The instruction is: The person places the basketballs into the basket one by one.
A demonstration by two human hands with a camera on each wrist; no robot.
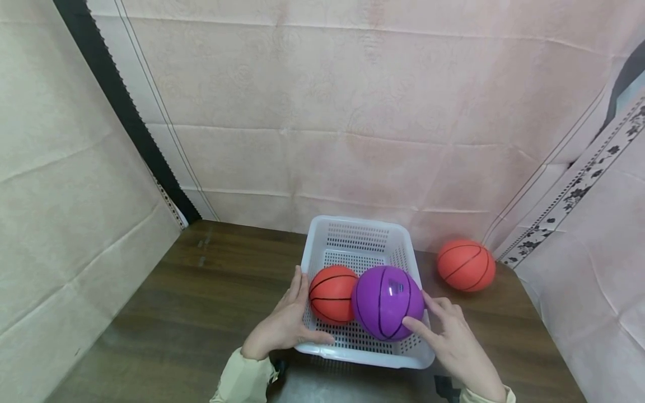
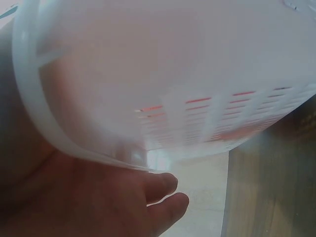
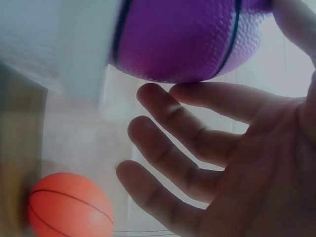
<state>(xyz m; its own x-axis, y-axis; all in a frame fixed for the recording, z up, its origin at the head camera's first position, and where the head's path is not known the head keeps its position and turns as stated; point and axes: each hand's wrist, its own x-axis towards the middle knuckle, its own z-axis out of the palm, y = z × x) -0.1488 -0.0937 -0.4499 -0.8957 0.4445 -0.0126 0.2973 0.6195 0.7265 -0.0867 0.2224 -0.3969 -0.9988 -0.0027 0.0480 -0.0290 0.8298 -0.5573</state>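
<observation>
A white plastic basket (image 1: 363, 356) with slotted walls stands on the table. My left hand (image 1: 282, 322) holds its near left corner, fingers along the outer left wall and thumb over the rim; the left wrist view shows that hand (image 2: 118, 197) against the basket's outer wall (image 2: 148, 64). Inside lies an orange toy basketball (image 1: 332, 295). To its right is a larger purple toy basketball (image 1: 385, 302), which my right hand (image 1: 450, 338) holds at its right side between thumb and index finger. In the right wrist view, the other fingers (image 3: 158, 148) spread below the purple ball (image 3: 177, 39).
A second orange toy basketball (image 1: 466, 265) rests on the brown wooden table (image 1: 166, 313), right of the basket near the back corner. Pale cloth (image 1: 353, 140) hangs behind the table, with more cloth at both sides.
</observation>
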